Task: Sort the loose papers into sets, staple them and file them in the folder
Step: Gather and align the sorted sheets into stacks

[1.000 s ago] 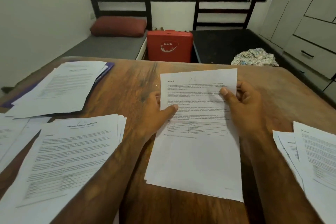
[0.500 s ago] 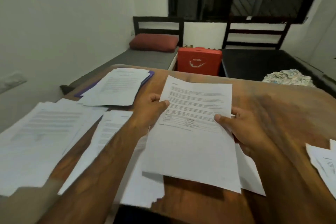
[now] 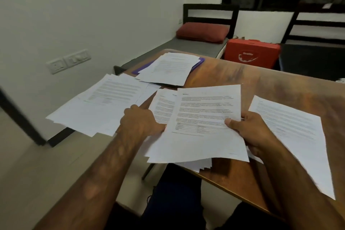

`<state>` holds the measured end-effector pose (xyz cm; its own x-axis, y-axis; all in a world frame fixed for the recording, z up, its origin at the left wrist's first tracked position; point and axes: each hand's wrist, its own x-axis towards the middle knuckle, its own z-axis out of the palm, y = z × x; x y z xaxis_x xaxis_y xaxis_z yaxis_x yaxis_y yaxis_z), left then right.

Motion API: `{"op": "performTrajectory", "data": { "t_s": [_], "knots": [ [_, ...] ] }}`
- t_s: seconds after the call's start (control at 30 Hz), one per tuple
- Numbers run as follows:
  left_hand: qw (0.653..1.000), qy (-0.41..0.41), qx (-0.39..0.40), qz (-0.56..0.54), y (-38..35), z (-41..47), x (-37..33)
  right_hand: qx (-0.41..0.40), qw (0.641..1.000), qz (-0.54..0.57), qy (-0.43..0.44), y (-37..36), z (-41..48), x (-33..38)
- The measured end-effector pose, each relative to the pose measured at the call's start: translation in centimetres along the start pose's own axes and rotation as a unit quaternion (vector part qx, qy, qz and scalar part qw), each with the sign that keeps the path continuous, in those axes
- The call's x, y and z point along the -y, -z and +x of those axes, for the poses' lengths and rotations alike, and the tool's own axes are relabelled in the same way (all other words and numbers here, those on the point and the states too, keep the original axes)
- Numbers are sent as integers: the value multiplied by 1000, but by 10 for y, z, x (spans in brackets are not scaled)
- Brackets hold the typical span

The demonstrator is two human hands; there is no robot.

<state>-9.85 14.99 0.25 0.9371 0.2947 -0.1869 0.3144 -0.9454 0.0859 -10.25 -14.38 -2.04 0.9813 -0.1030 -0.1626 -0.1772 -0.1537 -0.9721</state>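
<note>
In the head view, the left hand (image 3: 141, 121) and the right hand (image 3: 250, 130) hold a sheaf of printed papers (image 3: 203, 127) by its side edges over the near edge of the wooden counter (image 3: 242, 78), fingers (image 3: 247, 115) closed on the paper, a thumb on top at each side. A fanned pile (image 3: 203, 165) lies under the sheaf, a loose spread (image 3: 104, 102) overhangs the counter's left edge, and a single set (image 3: 291, 132) lies to the right. A further pile (image 3: 171, 69) rests on the purple folder (image 3: 200, 61) at the far left corner.

head view | looks forward and down | close over table (image 3: 233, 74)
</note>
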Motion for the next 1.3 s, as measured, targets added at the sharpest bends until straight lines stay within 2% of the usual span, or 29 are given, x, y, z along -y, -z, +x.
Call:
{"op": "performTrajectory", "data": {
  "t_s": [0.23,0.47,0.67,0.77,0.83,0.97,1.3],
  "knots": [
    [997,4,-49,-50,-9,3,-1,9,1000,-17,22,-34,0,-17],
    [996,13,-85,-35,-16,4,-5,8,1000,-10,8,-31,1,-18],
    [990,-22,-80,-117,-10,3,-6,0,1000,-26,6,-33,1,-16],
    [985,-14,-38,-166,-3,7,-6,-9,999,-38,1,-31,0,-15],
    [968,-1,0,-250,2,13,3,-25,999,-46,-2,-27,0,-10],
    [907,20,26,-420,17,14,27,-49,998,-46,-4,-15,2,0],
    [828,57,-113,-546,89,13,95,-117,989,-83,-42,-10,21,9]
  ]
}}
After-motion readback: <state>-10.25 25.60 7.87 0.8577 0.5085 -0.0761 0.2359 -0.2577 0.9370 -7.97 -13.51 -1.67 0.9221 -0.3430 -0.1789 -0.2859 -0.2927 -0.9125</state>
